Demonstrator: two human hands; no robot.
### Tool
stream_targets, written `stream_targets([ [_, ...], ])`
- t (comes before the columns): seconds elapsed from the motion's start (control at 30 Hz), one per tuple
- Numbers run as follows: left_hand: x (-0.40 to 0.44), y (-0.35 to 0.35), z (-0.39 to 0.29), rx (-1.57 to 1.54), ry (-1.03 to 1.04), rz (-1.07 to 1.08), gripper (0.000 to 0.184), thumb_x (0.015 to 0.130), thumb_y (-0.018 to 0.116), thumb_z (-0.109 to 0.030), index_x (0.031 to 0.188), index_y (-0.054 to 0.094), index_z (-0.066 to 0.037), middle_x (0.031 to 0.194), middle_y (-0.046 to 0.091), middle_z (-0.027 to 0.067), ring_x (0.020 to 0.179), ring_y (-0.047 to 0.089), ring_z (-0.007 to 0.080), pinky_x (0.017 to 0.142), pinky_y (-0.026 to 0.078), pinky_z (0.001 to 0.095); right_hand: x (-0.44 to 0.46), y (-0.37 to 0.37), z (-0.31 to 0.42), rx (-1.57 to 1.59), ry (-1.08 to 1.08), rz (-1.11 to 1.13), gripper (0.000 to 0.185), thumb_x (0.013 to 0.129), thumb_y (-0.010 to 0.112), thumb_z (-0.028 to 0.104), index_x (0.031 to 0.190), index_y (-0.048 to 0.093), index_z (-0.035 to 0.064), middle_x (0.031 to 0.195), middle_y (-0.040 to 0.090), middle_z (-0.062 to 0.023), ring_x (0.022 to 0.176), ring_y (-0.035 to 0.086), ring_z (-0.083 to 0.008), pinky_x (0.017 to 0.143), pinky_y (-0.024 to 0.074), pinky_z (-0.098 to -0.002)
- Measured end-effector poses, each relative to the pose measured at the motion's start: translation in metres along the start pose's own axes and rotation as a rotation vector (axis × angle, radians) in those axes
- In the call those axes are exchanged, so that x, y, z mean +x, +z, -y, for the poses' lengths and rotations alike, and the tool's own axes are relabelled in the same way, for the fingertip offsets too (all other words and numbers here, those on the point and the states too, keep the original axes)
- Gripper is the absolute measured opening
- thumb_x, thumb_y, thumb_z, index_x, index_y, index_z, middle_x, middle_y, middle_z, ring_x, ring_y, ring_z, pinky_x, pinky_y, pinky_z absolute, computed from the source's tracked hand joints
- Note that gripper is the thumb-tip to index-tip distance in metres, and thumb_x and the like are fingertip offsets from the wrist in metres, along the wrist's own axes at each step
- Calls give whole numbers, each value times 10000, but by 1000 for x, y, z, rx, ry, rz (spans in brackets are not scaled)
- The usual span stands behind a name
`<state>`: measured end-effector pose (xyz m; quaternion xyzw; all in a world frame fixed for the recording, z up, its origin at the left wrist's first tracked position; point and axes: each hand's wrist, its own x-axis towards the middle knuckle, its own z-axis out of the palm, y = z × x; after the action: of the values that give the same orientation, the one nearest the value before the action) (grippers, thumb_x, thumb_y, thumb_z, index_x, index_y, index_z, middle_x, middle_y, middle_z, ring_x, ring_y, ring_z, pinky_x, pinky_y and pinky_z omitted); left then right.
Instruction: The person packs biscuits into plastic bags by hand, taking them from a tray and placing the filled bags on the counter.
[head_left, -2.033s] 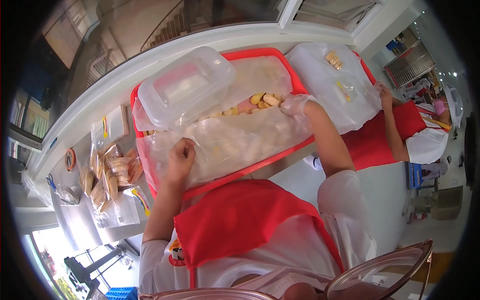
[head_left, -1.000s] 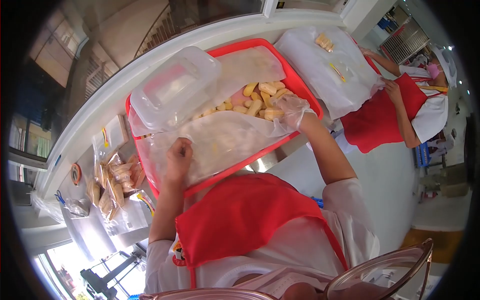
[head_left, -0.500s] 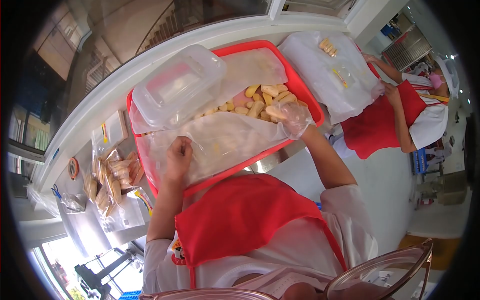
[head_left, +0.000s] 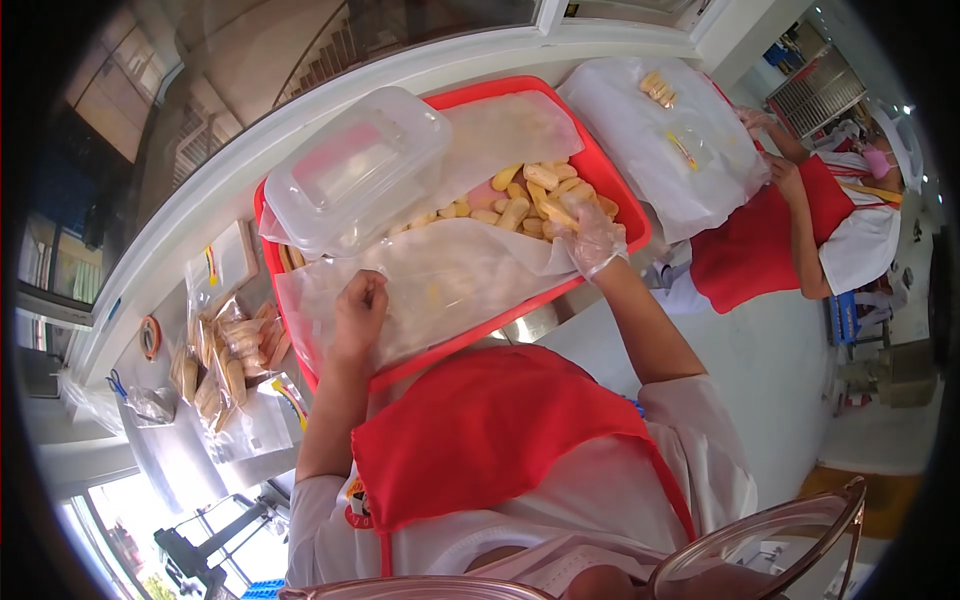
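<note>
A red tray (head_left: 612,185) holds several pale yellow finger-shaped biscuits (head_left: 513,213), partly covered by translucent sheets (head_left: 440,285). At the tray's right end, my right hand (head_left: 592,240), in a clear plastic glove, has its fingers closed on a biscuit (head_left: 556,211). My left hand (head_left: 362,305) is curled at the near left part of the tray, over the sheet; whether it pinches the sheet or anything else is hidden. An upturned clear plastic container (head_left: 355,170) rests on the tray's far left part.
Left of the tray lie filled clear bags (head_left: 225,360), a roll of tape (head_left: 150,338) and blue-handled scissors (head_left: 117,383). At the right, a co-worker in a red apron (head_left: 775,235) has both hands at a second tray under a white sheet (head_left: 665,150), with a small biscuit pack (head_left: 657,89) on it.
My right hand has pulled back the sheet, uncovering more biscuits, and has closed on one. My left hand has hardly moved. The co-worker's second hand has come to the covered tray.
</note>
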<state>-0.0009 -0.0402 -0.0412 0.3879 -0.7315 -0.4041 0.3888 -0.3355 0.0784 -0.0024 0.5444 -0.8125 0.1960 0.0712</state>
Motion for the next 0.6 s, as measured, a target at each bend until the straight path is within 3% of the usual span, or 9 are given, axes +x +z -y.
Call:
stream_targets([
  [0.1, 0, 1, -5, -2, 3, 9, 62, 756, 502, 27, 795, 531, -12, 523, 381, -16, 459, 333, 38, 416, 279, 209, 5, -13, 15, 105, 263, 26, 356, 812, 488, 371, 1045, 481, 102, 984, 560, -133, 918, 535, -318, 767, 393, -419],
  [0.2, 0, 0, -8, 14, -21, 28, 61, 755, 504, 27, 793, 530, -12, 526, 381, -18, 463, 335, 38, 417, 278, 208, 12, -8, 11, -124, 292, 364, 465, 809, 461, 431, 1144, 444, 109, 1067, 553, -126, 968, 528, -306, 769, 386, -413],
  [0.4, -1, -1, -1, -19, 5, 2, 72, 752, 515, 27, 804, 538, -16, 553, 399, -20, 482, 353, 34, 430, 294, 196, 3, -16, 23, -180, 154, 277, 526, 776, 495, 437, 1178, 431, 105, 1074, 555, -131, 1007, 519, -304, 797, 373, -406],
  [0.5, 0, 0, 4, -89, -39, -5, 86, 752, 520, 19, 823, 548, -21, 570, 434, -17, 491, 375, 37, 440, 315, 201, 6, -31, 32, -85, 225, 393, 478, 784, 518, 385, 1183, 452, 130, 1173, 506, -118, 1080, 484, -271, 881, 275, -525],
  [0.6, 4, 8, 14, -68, 36, -117, 82, 754, 530, -7, 829, 556, -26, 565, 461, -16, 490, 389, 42, 444, 328, 214, 6, -8, 8, 100, 193, 249, 448, 759, 591, 313, 1126, 478, 81, 1112, 530, -138, 984, 533, -300, 813, 392, -423],
])
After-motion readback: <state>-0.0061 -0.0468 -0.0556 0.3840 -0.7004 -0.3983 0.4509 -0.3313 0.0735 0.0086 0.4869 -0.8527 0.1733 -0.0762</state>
